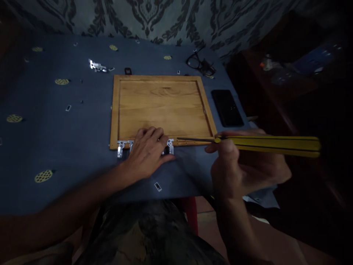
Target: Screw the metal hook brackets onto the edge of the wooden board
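Note:
A framed wooden panel (165, 105) lies flat on the blue cloth. Metal cabinet hinges (120, 148) sit along its near edge, left of centre. My left hand (147, 149) is curled over that edge, fingers bent and thumb below, gripping a hinge (170, 146) that shows at its right side; part of the hardware is hidden beneath the hand. In my right hand (245, 165) is a screwdriver (273, 144) with a yellow handle. Its thin shaft points left over the near edge, the tip just right of the hinge; whether it touches the wood I cannot tell.
Another metal hinge (97, 66) lies at the back left, near tiny dark pieces like screws (81, 101). Behind the panel are a small dark piece (128, 71) and eyeglasses (200, 64). A black phone (227, 108) rests to the right, by the table's edge.

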`<state>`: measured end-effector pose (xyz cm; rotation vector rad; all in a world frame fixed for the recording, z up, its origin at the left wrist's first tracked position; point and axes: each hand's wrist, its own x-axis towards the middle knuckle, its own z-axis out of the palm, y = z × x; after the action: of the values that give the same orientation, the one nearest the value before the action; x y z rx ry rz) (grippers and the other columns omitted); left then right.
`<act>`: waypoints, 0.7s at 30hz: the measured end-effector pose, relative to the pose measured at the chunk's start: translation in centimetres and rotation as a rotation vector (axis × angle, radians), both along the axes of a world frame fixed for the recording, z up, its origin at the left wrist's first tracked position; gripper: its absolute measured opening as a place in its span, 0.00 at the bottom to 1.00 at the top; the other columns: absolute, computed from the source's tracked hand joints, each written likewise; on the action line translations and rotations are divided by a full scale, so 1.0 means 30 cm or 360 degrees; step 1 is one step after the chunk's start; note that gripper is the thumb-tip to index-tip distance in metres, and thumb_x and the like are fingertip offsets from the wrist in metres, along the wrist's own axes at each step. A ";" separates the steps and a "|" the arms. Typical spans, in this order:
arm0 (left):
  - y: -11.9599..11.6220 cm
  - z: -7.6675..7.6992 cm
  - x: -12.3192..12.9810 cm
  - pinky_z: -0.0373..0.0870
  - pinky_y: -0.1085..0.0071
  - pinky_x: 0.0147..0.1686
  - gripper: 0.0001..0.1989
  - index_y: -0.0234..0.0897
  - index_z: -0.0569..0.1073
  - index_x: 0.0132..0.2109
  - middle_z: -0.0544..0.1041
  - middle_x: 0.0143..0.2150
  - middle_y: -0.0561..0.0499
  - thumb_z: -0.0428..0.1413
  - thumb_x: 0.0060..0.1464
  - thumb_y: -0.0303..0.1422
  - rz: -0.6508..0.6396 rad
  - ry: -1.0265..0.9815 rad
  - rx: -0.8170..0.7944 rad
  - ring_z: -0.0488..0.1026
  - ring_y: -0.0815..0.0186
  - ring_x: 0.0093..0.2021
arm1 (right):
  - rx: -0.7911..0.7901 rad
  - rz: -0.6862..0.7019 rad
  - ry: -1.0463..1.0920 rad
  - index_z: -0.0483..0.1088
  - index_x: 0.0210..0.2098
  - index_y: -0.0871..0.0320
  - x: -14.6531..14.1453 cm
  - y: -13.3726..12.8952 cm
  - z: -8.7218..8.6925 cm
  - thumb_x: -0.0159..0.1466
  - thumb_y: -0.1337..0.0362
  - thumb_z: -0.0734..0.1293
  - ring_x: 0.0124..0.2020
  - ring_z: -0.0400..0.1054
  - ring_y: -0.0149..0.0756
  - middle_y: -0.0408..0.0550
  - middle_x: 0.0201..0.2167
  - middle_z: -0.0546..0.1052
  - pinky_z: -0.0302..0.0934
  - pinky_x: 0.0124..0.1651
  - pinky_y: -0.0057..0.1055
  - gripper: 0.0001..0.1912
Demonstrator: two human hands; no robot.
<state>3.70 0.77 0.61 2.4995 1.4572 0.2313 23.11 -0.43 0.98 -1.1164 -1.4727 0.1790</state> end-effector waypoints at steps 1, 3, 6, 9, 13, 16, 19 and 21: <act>0.000 -0.001 0.000 0.67 0.54 0.54 0.23 0.31 0.77 0.53 0.78 0.50 0.42 0.63 0.64 0.48 -0.0002 -0.0004 0.0004 0.72 0.50 0.54 | 0.0009 0.0003 -0.0021 0.77 0.37 0.50 0.000 0.001 0.000 0.69 0.57 0.72 0.34 0.78 0.41 0.43 0.34 0.80 0.72 0.36 0.41 0.05; 0.000 -0.002 0.001 0.66 0.55 0.54 0.23 0.31 0.77 0.53 0.78 0.49 0.43 0.63 0.64 0.48 0.0000 -0.0001 0.0006 0.72 0.50 0.53 | -0.0012 -0.0023 -0.0138 0.78 0.35 0.51 0.000 0.002 -0.006 0.67 0.58 0.74 0.32 0.78 0.40 0.42 0.30 0.80 0.72 0.35 0.40 0.06; 0.000 -0.004 0.003 0.66 0.56 0.53 0.22 0.33 0.77 0.51 0.78 0.48 0.44 0.64 0.63 0.48 0.0014 0.0011 0.0023 0.72 0.51 0.52 | -0.0094 -0.0001 -0.0310 0.79 0.37 0.51 0.003 0.001 -0.029 0.66 0.59 0.75 0.33 0.78 0.38 0.42 0.32 0.82 0.73 0.36 0.39 0.04; 0.000 -0.012 0.003 0.66 0.57 0.52 0.22 0.33 0.77 0.51 0.78 0.48 0.45 0.64 0.63 0.48 0.0014 0.0015 0.0083 0.72 0.52 0.52 | -0.0092 0.0003 -0.0306 0.80 0.39 0.51 0.011 -0.001 -0.050 0.66 0.61 0.75 0.34 0.79 0.38 0.41 0.34 0.83 0.73 0.37 0.38 0.03; -0.001 -0.019 0.001 0.66 0.58 0.52 0.21 0.34 0.77 0.50 0.78 0.47 0.45 0.65 0.63 0.48 0.0013 -0.0007 0.0134 0.73 0.53 0.52 | -0.0107 0.0066 -0.0312 0.79 0.39 0.50 0.015 0.005 -0.061 0.66 0.62 0.75 0.36 0.79 0.37 0.41 0.35 0.84 0.73 0.40 0.37 0.02; -0.001 -0.017 0.002 0.66 0.57 0.52 0.21 0.34 0.77 0.50 0.78 0.47 0.45 0.65 0.62 0.48 0.0014 -0.0001 0.0125 0.73 0.52 0.52 | -0.0075 0.0103 -0.0354 0.78 0.39 0.50 0.012 0.012 -0.059 0.67 0.63 0.75 0.35 0.79 0.36 0.41 0.35 0.84 0.72 0.38 0.35 0.03; -0.001 -0.012 0.003 0.66 0.57 0.53 0.22 0.34 0.77 0.51 0.78 0.48 0.45 0.65 0.63 0.48 0.0015 0.0022 0.0091 0.73 0.52 0.53 | -0.0056 0.0137 -0.0401 0.77 0.39 0.51 0.006 0.019 -0.049 0.67 0.63 0.75 0.34 0.79 0.36 0.42 0.34 0.84 0.73 0.36 0.35 0.03; -0.001 -0.009 0.003 0.66 0.56 0.53 0.23 0.33 0.77 0.52 0.78 0.49 0.44 0.65 0.62 0.48 0.0015 0.0033 0.0068 0.73 0.51 0.53 | -0.0067 0.0202 -0.0394 0.76 0.38 0.51 0.003 0.024 -0.041 0.66 0.63 0.75 0.34 0.80 0.37 0.42 0.34 0.84 0.73 0.37 0.35 0.04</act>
<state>3.79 0.73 0.35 2.5368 1.4877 0.2413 23.19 0.28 -0.25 -1.1088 -1.7689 0.1649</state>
